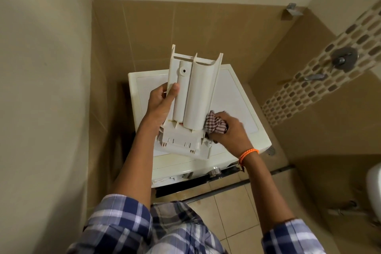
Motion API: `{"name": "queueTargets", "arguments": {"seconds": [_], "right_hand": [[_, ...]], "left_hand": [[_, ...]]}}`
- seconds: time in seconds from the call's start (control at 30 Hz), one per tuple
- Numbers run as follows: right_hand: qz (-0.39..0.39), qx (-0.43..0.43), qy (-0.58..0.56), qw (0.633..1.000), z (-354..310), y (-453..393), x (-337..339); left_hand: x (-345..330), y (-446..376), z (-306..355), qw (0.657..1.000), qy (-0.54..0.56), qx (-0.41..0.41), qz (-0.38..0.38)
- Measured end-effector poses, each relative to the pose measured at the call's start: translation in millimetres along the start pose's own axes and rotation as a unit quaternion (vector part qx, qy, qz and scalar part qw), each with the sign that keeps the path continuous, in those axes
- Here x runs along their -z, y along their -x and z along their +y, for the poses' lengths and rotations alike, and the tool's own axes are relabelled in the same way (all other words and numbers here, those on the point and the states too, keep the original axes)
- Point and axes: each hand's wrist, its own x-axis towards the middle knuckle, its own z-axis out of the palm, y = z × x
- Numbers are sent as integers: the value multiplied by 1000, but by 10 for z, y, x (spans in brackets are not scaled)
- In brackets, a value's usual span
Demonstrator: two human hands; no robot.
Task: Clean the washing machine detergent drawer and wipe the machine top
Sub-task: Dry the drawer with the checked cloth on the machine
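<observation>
Detergent drawer (pixel 192 97) is out of the washing machine and held in the air over the machine top (pixel 237 97), underside turned up toward me, its long axis running from its front panel end near my body away toward the back wall. My left hand (pixel 159 107) grips it along its left edge about midway, thumb pressed on the upturned face and the other fingers wrapped round behind, where I cannot see them. My right hand (pixel 228 130) is bunched tight around a checked cloth (pixel 216 125), and the cloth touches the drawer's right flank low down, close to the near end. So the cloth hand sits to the right of the drawer and nearest its near end; I judge that the next stroke would run up that flank, along the long axis, while the left hand steadies.

The drawer is off-white moulded plastic, slightly yellowed. Two rounded channels run lengthwise on the upturned face, the left one narrower with a small round hole near its far end. The near end carries a ribbed block with small clips. The far end finishes in open prongs. I see no obvious residue from here. The machine top below looks bare and, I judge, not yet wiped.
</observation>
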Motion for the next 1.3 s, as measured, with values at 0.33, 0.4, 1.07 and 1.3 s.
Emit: {"name": "queueTargets", "arguments": {"seconds": [0.33,0.4,1.07,1.3], "right_hand": [[-295,-6,38,955,15,23,425],[-240,-18,-35,970,24,60,493],[-148,5,-100,984,-132,42,313],[232,-55,-130,962,-46,184,-261]], "left_hand": [[13,1,-19,999,-12,-24,-40],[45,-20,-12,1000,1,-23,-21],[-187,37,-146,988,20,-42,145],[-276,48,-183,981,3,-6,195]]}}
